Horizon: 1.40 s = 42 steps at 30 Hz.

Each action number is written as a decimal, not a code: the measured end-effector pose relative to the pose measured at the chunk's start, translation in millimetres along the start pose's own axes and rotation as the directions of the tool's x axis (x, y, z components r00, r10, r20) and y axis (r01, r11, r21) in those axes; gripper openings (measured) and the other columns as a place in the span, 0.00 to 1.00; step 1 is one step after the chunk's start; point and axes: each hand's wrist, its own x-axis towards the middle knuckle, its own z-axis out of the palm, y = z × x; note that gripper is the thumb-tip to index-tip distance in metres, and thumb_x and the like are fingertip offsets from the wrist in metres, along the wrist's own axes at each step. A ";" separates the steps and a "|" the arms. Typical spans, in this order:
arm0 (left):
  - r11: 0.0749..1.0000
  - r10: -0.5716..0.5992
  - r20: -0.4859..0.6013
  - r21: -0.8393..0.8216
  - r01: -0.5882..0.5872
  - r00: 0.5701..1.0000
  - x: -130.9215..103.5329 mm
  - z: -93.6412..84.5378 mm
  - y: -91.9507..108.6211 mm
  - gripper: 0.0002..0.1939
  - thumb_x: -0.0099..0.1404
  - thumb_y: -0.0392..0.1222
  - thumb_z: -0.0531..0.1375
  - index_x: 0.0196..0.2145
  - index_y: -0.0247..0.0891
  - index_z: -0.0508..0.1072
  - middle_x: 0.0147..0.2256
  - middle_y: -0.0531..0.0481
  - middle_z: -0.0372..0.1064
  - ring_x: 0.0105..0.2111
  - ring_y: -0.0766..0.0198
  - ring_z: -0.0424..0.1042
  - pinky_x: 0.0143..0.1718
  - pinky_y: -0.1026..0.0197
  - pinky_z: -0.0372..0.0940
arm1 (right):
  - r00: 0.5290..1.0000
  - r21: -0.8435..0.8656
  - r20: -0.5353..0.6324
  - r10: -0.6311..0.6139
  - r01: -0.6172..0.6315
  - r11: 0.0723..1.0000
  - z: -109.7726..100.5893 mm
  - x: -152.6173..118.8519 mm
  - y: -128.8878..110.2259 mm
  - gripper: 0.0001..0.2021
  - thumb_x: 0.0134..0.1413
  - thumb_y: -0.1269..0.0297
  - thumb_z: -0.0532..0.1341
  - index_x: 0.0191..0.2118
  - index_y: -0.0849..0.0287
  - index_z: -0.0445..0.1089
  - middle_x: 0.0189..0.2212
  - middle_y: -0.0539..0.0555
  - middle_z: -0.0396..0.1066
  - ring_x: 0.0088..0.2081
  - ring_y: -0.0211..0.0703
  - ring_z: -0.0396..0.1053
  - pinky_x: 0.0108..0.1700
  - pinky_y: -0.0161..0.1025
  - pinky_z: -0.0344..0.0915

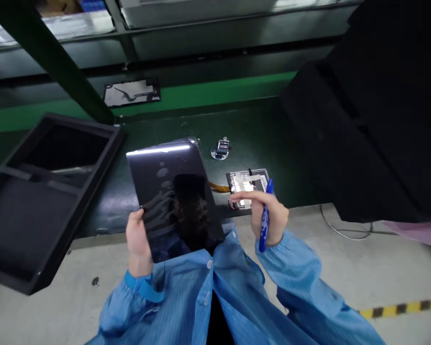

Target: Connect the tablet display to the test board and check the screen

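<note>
My left hand (138,239) grips the lower left edge of a glossy black screen panel (174,191), holding it tilted up over the bench edge. A reflection shows in the panel's face. My right hand (267,213) holds a blue marker pen (265,218) upright, its fingers reaching toward a small circuit board module (247,184) with an orange flex cable that lies on the dark green bench (258,139). Both arms wear blue sleeves.
A black moulded tray (39,191) hangs over the bench edge at the left. A small metal tally counter (221,148) stands behind the panel. Another flat part (131,92) lies on the green strip beyond. A large black cover (373,120) fills the right.
</note>
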 end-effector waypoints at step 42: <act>0.964 -0.259 0.119 0.092 0.249 0.958 -37.0 13.5 -22.1 0.10 0.46 0.41 0.58 0.26 0.40 0.78 0.29 0.48 0.81 0.50 0.39 0.78 0.48 0.45 0.74 | 0.770 0.294 0.520 -0.371 0.247 0.923 -51.0 69.6 -73.6 0.09 0.66 0.66 0.63 0.32 0.57 0.67 0.23 0.47 0.68 0.25 0.34 0.67 0.28 0.33 0.66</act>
